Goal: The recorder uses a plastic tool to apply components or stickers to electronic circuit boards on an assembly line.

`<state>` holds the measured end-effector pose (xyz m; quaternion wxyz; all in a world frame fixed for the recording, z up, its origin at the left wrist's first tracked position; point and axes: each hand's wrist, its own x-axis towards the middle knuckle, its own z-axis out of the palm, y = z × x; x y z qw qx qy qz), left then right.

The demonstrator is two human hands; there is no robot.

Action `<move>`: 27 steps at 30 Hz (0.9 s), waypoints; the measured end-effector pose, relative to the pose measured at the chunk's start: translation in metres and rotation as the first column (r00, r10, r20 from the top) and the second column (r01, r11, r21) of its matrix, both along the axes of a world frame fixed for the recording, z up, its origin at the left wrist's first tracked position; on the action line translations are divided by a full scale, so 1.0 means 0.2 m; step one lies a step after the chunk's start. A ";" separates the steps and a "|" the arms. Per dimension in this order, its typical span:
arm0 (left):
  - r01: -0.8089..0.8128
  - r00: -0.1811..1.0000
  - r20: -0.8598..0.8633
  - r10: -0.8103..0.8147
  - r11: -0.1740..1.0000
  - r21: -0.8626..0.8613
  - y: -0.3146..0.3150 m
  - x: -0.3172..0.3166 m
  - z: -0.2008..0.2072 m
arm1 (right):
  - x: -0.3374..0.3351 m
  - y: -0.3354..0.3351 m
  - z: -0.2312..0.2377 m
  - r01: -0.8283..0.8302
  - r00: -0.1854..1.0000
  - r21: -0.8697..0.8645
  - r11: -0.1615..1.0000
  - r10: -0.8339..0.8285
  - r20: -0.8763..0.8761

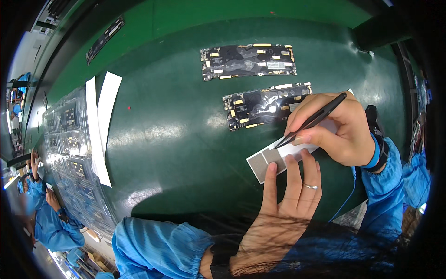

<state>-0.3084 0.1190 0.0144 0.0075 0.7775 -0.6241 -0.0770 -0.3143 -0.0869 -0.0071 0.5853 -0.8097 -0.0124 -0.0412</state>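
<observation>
My right hand (346, 128) grips black tweezers (320, 115) between thumb and fingers, the points slanting down to the left. Their tips touch or hover just over a white backing strip (296, 148) with grey rectangular pads (261, 164) at its left end. Spread across the strip's near edge, the fingers of my left hand (278, 209) hold it against the table; a ring is on one finger. Just beyond the strip lies a black circuit board (251, 108) with gold contacts and glossy film, partly hidden by my right hand. Another such circuit board (246, 65) lies farther off.
Clear plastic trays (81, 186) holding several boards stand at the left, beside two white paper strips (108, 102). A narrow dark board (105, 40) lies far left. A blue cord (354, 186) runs from my right wristband. A co-worker's blue sleeve (53, 225) shows beyond the trays.
</observation>
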 end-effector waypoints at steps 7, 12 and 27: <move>-0.008 0.999 -0.044 0.008 1.000 0.005 -0.01 0.07 0.08 | -0.03 0.01 0.10 0.223 0.972 0.350 0.910 -0.181 -0.148; -0.016 0.995 -0.096 0.013 0.999 -0.031 -0.04 0.10 0.07 | -0.05 -0.13 0.08 0.311 0.950 0.226 0.923 -0.294 -0.110; -0.055 0.988 -0.148 0.047 0.997 -0.051 -0.11 0.20 0.01 | -0.04 -0.21 0.06 0.361 0.923 0.178 0.915 -0.323 -0.211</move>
